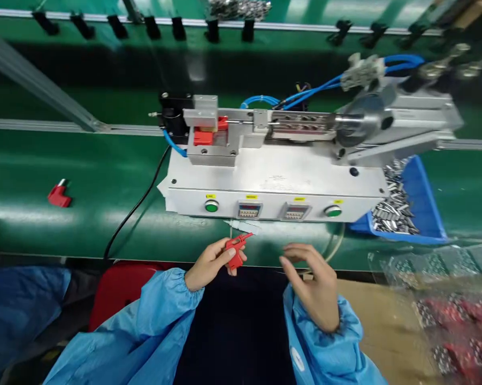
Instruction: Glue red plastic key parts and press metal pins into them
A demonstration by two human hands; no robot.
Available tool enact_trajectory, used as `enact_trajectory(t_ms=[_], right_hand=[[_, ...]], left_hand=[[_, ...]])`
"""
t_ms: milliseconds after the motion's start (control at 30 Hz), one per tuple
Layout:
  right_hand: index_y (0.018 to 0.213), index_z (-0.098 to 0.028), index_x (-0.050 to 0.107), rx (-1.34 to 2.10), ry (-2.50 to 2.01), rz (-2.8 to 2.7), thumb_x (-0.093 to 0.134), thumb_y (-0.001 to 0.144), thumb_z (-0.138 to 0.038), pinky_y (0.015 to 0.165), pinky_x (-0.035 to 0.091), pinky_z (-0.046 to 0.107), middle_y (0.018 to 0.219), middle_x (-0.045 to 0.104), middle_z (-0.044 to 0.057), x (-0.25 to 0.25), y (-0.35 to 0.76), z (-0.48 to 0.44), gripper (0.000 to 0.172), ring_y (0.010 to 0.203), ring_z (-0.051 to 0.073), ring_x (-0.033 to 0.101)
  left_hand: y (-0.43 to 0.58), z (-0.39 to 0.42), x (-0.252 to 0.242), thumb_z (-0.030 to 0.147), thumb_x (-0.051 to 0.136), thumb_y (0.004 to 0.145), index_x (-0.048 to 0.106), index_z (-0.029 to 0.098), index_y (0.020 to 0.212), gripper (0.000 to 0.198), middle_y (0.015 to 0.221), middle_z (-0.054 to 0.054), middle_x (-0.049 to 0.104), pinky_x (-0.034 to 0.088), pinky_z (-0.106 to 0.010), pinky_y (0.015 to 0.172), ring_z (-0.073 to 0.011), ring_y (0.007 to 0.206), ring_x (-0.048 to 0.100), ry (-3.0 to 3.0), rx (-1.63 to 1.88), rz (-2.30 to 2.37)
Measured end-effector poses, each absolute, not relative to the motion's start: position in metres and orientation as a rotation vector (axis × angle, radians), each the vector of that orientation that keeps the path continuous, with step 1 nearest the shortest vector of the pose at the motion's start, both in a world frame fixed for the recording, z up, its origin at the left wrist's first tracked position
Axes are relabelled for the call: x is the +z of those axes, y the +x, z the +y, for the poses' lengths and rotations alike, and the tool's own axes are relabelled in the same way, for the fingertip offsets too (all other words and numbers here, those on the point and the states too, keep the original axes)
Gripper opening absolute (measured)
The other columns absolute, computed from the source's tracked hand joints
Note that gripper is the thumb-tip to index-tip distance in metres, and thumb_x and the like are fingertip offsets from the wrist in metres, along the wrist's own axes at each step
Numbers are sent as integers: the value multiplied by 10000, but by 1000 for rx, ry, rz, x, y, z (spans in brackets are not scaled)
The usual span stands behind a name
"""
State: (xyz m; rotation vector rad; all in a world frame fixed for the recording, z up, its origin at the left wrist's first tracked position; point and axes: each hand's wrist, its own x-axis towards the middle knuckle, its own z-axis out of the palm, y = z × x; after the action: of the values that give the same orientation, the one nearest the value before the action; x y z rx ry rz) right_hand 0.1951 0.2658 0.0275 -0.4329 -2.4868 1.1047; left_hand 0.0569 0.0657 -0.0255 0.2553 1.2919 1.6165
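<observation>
The left hand [211, 263] holds a red part [235, 256] before the machine [281, 174]. The right hand [316, 283] stands apart, fingers loosely parted, apparently bare; blur limits certainty. The step appears to be readying this part; with a red piece [203, 138] occupying the clamp [200, 115], the next move likely calls for freeing it.

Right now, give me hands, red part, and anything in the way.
Left hand: gripping red part. Right hand: nothing visible in it, fingers loosely bent. Possible obstruction: another red piece sits in the machine.
</observation>
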Motion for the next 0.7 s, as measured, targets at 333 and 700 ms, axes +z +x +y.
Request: enact_trajectory(t_ms=[333,700], right_hand=[[1477,-252,534,869,-333,-2573,555,1066,-341,1009,565,541,1290,635,154,-40,143,241,421,1195,342,618],[1225,-237,687,906,-286,-2594,546,1078,-344,912,548,458,1113,689,121,-49,120,234,230,1044,321,630]], left_hand=[[46,42,-24,609,656,969,712,134,1037,483,960,-94,770,565,-284,665,-135,653,632,272,1605,1645],[44,24,-19,616,699,934,720,134,978,485,895,-75,756,575,-301,660,-153,641,653,218,1636,1755]])
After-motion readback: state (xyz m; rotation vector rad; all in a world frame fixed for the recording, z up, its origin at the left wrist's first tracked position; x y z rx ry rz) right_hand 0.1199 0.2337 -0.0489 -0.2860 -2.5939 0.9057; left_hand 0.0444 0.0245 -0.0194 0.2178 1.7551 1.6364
